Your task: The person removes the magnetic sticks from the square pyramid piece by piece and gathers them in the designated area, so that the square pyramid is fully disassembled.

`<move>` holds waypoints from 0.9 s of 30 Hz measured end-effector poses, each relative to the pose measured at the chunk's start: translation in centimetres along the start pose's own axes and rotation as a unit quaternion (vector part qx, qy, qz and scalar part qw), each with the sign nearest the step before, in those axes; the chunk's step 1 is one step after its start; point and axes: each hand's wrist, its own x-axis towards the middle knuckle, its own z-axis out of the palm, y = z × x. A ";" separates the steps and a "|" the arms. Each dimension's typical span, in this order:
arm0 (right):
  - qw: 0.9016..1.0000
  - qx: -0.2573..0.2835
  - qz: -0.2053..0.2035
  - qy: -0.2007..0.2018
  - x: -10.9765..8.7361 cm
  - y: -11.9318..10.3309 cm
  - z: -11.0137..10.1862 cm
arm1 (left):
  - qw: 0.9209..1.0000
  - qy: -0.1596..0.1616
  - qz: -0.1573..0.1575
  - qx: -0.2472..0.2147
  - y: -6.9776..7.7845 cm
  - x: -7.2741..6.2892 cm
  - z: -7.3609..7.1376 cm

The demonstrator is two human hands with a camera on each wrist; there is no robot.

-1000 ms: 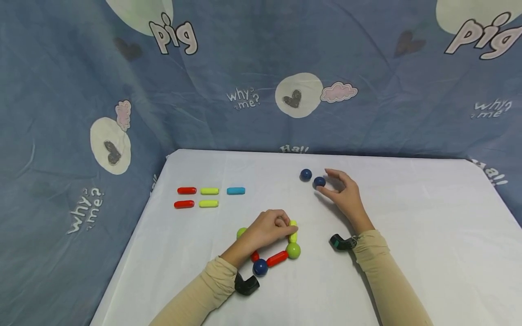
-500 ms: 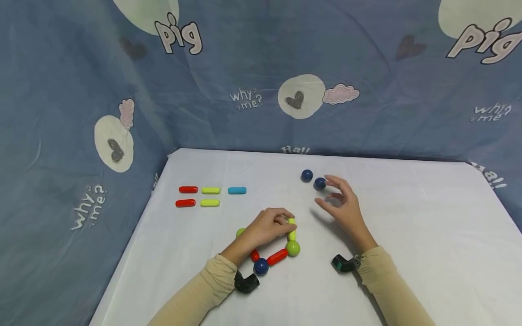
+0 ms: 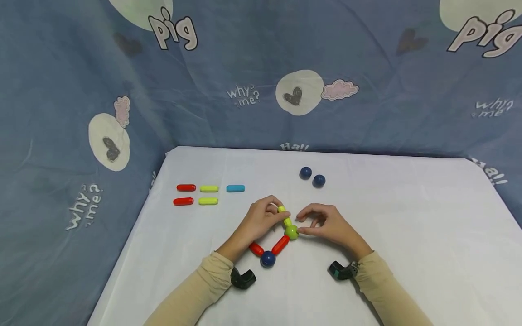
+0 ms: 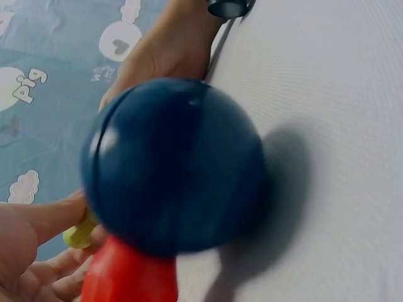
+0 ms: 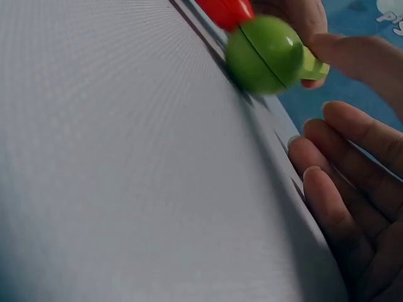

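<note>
My left hand (image 3: 258, 219) pinches a yellow-green rod (image 3: 281, 209) between thumb and fingers. The rod is joined to a green ball (image 3: 291, 232), from which a red rod (image 3: 280, 245) runs to a dark blue ball (image 3: 268, 259). A second red rod (image 3: 256, 249) leads from the blue ball back under the left hand, which hides the rest of the chain. My right hand (image 3: 328, 224) is at the green ball's right side, thumb tip right by it. In the right wrist view its fingers (image 5: 340, 141) spread loosely below the green ball (image 5: 264, 55).
Two dark blue balls (image 3: 312, 177) lie at the back of the white table (image 3: 408, 203). Back left, loose red rods (image 3: 183, 201), yellow-green rods (image 3: 209, 201) and one light blue rod (image 3: 235, 188) lie in two rows. A patterned blue cloth (image 3: 228, 54) hangs behind.
My right hand has left the dark blue balls and come toward the front left, up to the green ball. The left hand has shifted the chain slightly, tilting the yellow-green rod leftward.
</note>
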 end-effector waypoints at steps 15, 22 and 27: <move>1.000 -0.027 0.006 -0.009 0.1 0.0 -0.1 | 0.992 -0.030 -0.042 -0.113 0.4 -0.1 -0.3; 0.999 -0.037 0.004 -0.003 0.1 -0.2 -0.2 | 0.994 -0.062 -0.055 -0.078 0.2 -0.1 -1.1; 0.999 -0.054 0.003 0.007 0.1 -0.2 -0.2 | 0.996 -0.079 -0.023 -0.016 -0.2 -0.1 -0.8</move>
